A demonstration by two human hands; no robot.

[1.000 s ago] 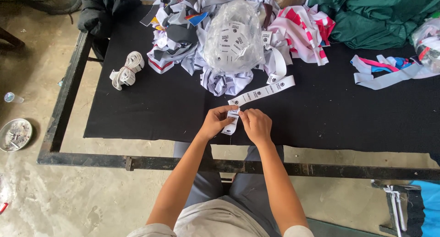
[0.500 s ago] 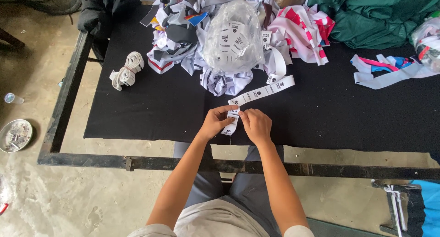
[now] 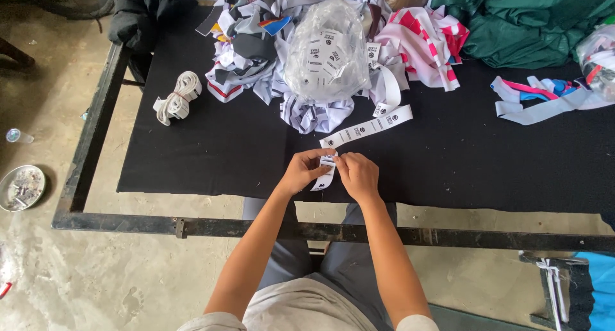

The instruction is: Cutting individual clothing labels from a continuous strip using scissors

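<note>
- Left hand (image 3: 301,172) fingers curled in, thumb and fingertips pinching the left edge of a small white printed label strip (image 3: 325,175); not a full fist, just a tight pinch.
- Right hand (image 3: 359,176) same deal: fingers bent, pinching the strip's upper right edge, knuckles up toward the camera.
- Both hands nearly touching each other, strip held between them just above the black table cloth (image 3: 211,152); lower end of the strip hangs out below the left fingers.
- Cannot tell if the strip touches the cloth.
- Just beyond the hands, up and to the right: a longer white printed label tape (image 3: 366,127) lying flat and slanted on the cloth, apart from the held strip.
- Farther beyond the hands: clear plastic bag of labels (image 3: 325,49) sitting on a pile of white and striped fabric scraps (image 3: 256,62).
- Well left of the left hand: rolled bundle of white elastic band (image 3: 177,98) on the cloth.
- Far right of the right hand: loose white, pink and blue strips (image 3: 544,97); green fabric (image 3: 525,20) beyond them.
- Near side of the hands: dark metal table frame (image 3: 256,228), the person's forearms crossing over it.
- Far left on the floor: round metal dish (image 3: 21,187).
</note>
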